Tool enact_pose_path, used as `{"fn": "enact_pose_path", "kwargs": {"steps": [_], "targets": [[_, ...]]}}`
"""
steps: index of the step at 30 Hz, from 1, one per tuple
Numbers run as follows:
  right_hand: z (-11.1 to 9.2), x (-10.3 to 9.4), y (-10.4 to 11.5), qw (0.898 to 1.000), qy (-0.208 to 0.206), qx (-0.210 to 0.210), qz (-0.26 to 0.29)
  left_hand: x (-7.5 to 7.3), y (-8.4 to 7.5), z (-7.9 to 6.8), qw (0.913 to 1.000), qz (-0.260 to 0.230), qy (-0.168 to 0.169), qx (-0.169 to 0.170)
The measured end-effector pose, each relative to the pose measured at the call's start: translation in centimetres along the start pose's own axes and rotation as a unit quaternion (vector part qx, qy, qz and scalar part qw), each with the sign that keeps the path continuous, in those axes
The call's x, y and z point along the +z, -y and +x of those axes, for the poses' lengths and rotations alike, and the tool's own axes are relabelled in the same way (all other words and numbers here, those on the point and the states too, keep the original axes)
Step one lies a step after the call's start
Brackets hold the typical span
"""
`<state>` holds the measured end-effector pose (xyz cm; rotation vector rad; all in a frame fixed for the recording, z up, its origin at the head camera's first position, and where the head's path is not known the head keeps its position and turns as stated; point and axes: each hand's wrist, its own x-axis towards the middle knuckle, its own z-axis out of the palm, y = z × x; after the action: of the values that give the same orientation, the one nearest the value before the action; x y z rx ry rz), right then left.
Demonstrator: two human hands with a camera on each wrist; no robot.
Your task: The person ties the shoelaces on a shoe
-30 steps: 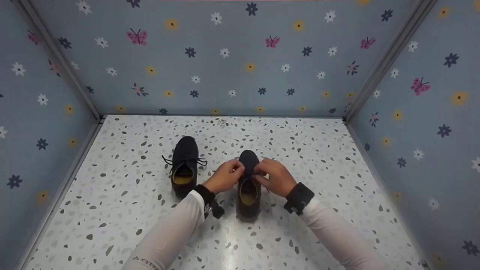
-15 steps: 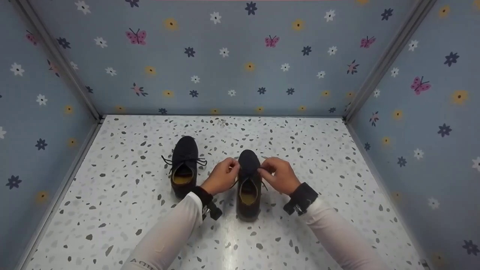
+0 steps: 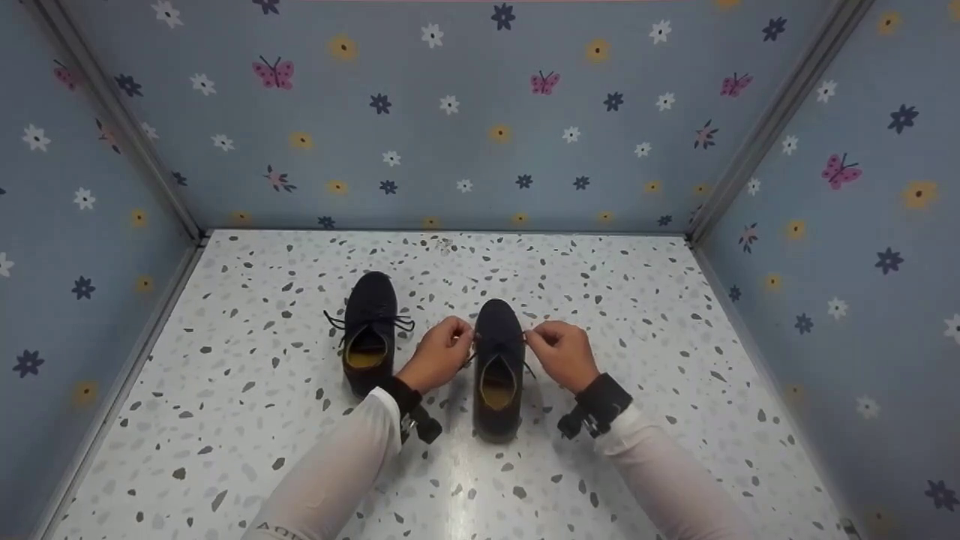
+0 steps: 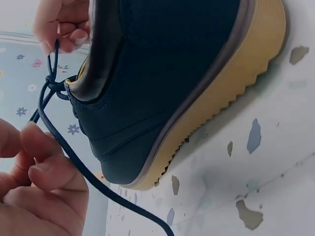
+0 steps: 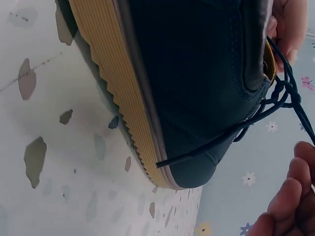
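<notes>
Between my hands a dark navy lace-up shoe (image 3: 497,319) stands upright on its sole. Its lace is tied in a knot (image 4: 50,80) above the opening, with loops running out to both sides. My left hand (image 3: 439,352) pinches one lace loop between thumb and fingertips on the shoe's left. On the other side my right hand (image 3: 566,352) pinches the opposite loop (image 4: 55,46), drawn taut. A loose lace end (image 5: 197,150) hangs down the shoe's right side, and another (image 4: 113,194) trails down the left. The thick tan sole (image 5: 120,83) has a ridged edge.
A matching shoe (image 3: 371,300), its lace tied in a bow, stands to the left, close to my left wrist. Both are on a white speckled surface (image 3: 637,300), bounded by flower-patterned panels (image 3: 465,112) at the back and sides.
My hands have moved apart from over the shoe's tongue to either side of it, pulling the lace loops outward. Neither shoe has moved.
</notes>
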<state>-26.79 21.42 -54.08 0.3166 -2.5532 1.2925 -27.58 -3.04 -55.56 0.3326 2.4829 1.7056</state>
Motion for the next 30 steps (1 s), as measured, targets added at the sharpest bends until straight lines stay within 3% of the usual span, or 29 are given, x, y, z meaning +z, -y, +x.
{"fn": "enact_pose_path", "kwargs": {"steps": [7,13,15,18,23,26,30], "targets": [[-0.1,0.2,0.1,1.000,0.025,-0.001,0.008,0.1,-0.4,0.0,0.9967,-0.081,0.002,-0.005],[0.3,-0.3,0.6,0.997,0.053,-0.019,-0.047,0.0,-0.7,0.3,0.9962,-0.086,0.014,-0.004],[0.4,-0.6,0.9,0.994,0.062,-0.036,-0.083,-0.1,-0.7,0.4,0.9983,-0.054,0.023,0.006],[0.6,-0.9,1.4,0.987,0.076,-0.061,-0.131,-0.3,-0.8,0.6,0.9979,0.039,0.031,0.041],[0.9,-1.1,1.9,0.978,0.090,-0.071,-0.172,-0.6,-1.3,0.9,0.9771,0.181,0.046,0.101],[1.1,-1.2,1.9,0.978,0.091,-0.066,-0.173,-0.7,-1.8,1.1,0.9663,0.221,0.062,0.117],[1.2,-1.3,1.6,0.985,0.088,-0.046,-0.144,-1.1,-2.2,1.3,0.9603,0.242,0.071,0.119]]}}
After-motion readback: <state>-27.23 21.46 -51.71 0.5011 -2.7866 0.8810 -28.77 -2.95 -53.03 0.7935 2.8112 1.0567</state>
